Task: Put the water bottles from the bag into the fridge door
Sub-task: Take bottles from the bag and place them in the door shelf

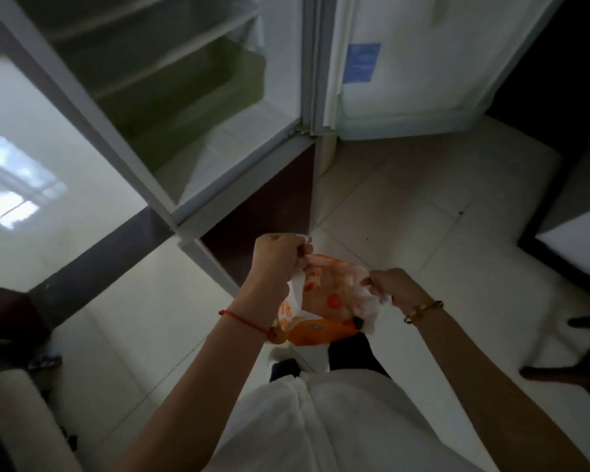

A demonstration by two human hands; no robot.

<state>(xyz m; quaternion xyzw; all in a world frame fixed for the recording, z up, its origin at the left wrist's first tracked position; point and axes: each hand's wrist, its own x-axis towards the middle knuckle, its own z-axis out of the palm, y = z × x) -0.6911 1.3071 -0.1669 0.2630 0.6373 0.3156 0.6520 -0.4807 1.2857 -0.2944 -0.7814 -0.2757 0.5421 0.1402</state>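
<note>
A white and orange plastic bag [331, 301] hangs in front of me at waist height. My left hand [276, 257] grips its left handle and my right hand [392, 287] grips its right edge, holding the mouth apart. Inside I make out only blurred pale shapes; I cannot pick out any bottles. The fridge [171, 97] stands open ahead on the left with bare shelves. Its door [406, 63] is swung out to the right, with a blue sticker and a low door shelf [402, 122] at its bottom.
Pale floor tiles [406, 206] lie between me and the fridge. A dark wooden stool or chair leg [579, 373] is at the right. A dark-framed panel [566, 229] stands at the far right. A cushioned seat edge [17, 410] is at the lower left.
</note>
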